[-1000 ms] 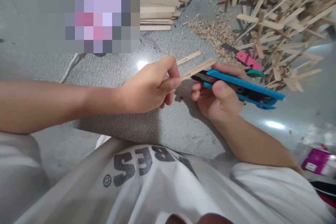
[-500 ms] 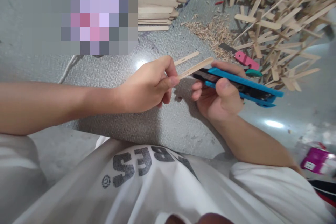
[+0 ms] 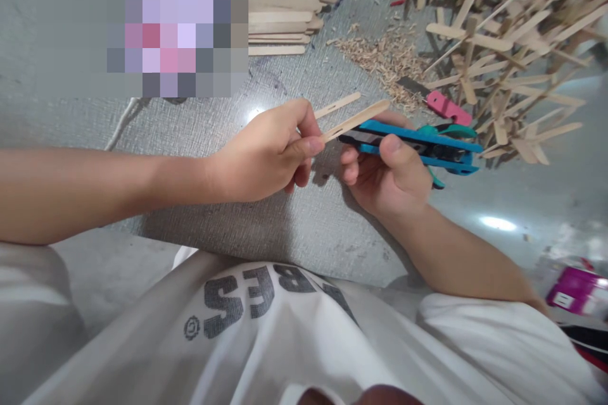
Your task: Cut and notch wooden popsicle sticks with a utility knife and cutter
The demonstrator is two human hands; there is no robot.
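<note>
My left hand (image 3: 266,155) is closed in a pinch on a flat wooden stick (image 3: 357,120), holding it level over the grey floor. Its far end rests at the jaws of a blue-handled cutter (image 3: 418,144). My right hand (image 3: 387,174) is wrapped round that cutter, thumb on top of the handle. A second, thinner stick (image 3: 338,105) lies on the floor just behind the held one.
A neat stack of sticks (image 3: 282,16) lies at the back. A big loose heap of cut sticks (image 3: 498,31) fills the upper right, with wood shavings (image 3: 384,60) and a pink tool (image 3: 449,109) beside it. A magenta packet (image 3: 577,288) sits at the right edge.
The cutter's blue handles have swung from a downward slant to nearly level and drawn closer together in my right hand. The left hand and its stick have barely moved.
</note>
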